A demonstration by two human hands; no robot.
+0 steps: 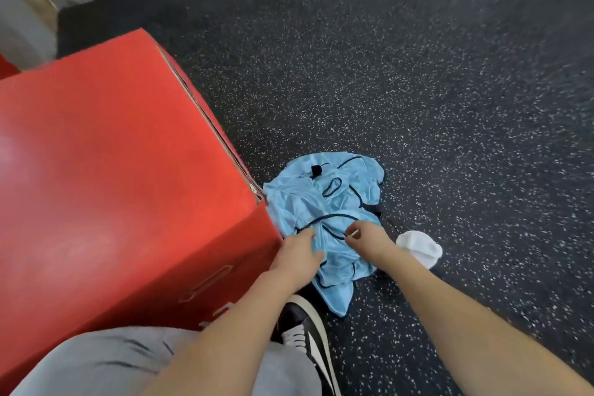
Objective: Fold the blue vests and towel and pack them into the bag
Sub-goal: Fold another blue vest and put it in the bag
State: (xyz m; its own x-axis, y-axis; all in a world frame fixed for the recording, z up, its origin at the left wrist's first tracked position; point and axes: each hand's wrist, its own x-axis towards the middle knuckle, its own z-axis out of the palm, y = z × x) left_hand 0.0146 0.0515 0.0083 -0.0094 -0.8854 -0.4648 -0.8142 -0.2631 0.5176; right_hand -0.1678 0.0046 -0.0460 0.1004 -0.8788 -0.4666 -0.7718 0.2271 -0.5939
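Vests (pixel 328 202) heaped at twelve o'clock of both hands, long axis twelve-to-six. Left hand (pixel 297 254) touching cloth, grip unclear; right hand (pixel 369 239) pinching trim, equally near.

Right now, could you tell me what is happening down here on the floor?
A person reaches down with both hands into a crumpled pile of blue vests on the speckled floor, beside a red box. The left hand rests on the fabric; the right hand pinches it. A white towel lies unfolded beside the pile. Nothing is folded yet, and no bag is visible.
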